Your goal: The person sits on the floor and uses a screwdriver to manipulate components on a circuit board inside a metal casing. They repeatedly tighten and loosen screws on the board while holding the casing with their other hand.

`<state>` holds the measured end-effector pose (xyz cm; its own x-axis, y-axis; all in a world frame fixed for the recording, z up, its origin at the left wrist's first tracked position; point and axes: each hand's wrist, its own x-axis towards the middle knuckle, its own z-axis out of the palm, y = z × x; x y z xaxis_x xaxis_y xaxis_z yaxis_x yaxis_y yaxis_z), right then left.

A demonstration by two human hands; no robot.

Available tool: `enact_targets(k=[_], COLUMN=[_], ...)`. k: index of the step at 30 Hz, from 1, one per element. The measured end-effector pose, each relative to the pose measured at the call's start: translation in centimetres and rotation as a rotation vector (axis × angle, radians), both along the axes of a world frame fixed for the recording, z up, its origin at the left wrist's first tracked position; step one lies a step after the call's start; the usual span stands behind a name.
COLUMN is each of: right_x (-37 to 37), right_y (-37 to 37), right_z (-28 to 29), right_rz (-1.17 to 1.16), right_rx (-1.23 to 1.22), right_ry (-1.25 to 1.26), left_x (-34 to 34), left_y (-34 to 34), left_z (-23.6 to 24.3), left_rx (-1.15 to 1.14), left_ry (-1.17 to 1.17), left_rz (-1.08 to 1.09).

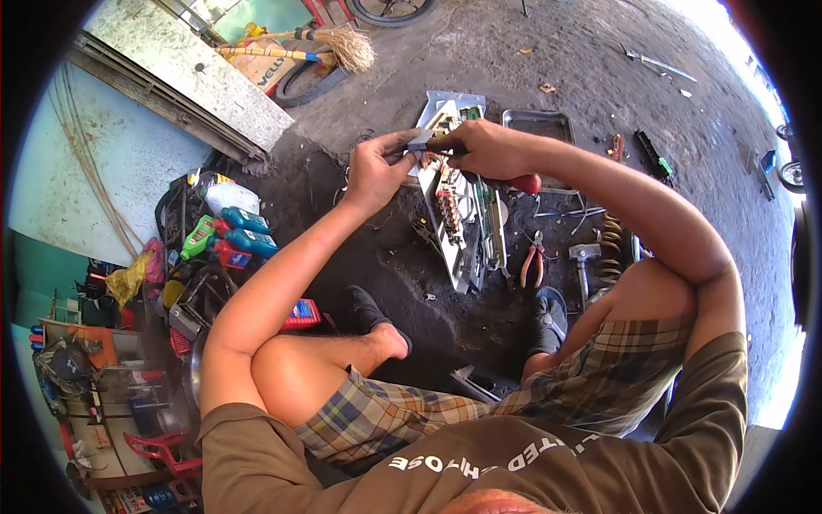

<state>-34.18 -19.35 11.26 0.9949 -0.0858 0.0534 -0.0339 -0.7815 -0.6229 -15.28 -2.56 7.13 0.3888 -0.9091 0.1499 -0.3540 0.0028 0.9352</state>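
Both my hands meet above a dismantled electronic assembly [454,210] with a pale metal frame, circuit boards and a row of coppery parts, which lies on the ground. My left hand [383,171] is closed, pinching a small grey-and-black piece [414,146] that looks like a connector. My right hand [490,147] comes in from the right, its fingers curled close to that same piece. A rounded red handle [525,183] sticks out under my right palm; the rest of this tool is hidden by the hand. Thin wires run down beneath the fingers.
Right of the assembly lie red-handled pliers [533,259], a hammer [585,264], a coil spring [610,244] and a metal tray [541,127]. A loose green-and-black board [654,156] is farther right. Bottles [247,230] stand at left; brooms [342,50] lie behind.
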Motion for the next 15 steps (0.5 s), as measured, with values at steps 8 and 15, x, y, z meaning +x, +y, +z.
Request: enact_targets(k=[8,15], right_x=[-0.32,-0.76], right_y=[0.23,0.07], right_z=[-0.75,-0.54], right_rz=[0.0,-0.02], right_rx=[-0.068,0.034], right_ry=[-0.124,-0.081], left_x=[-0.08,-0.13], left_y=[0.13,0.05], left_z=[0.0,-0.16], left_rx=[-0.01,-0.014], left_ry=[0.048,0.026], left_rz=[-0.005,-0.016])
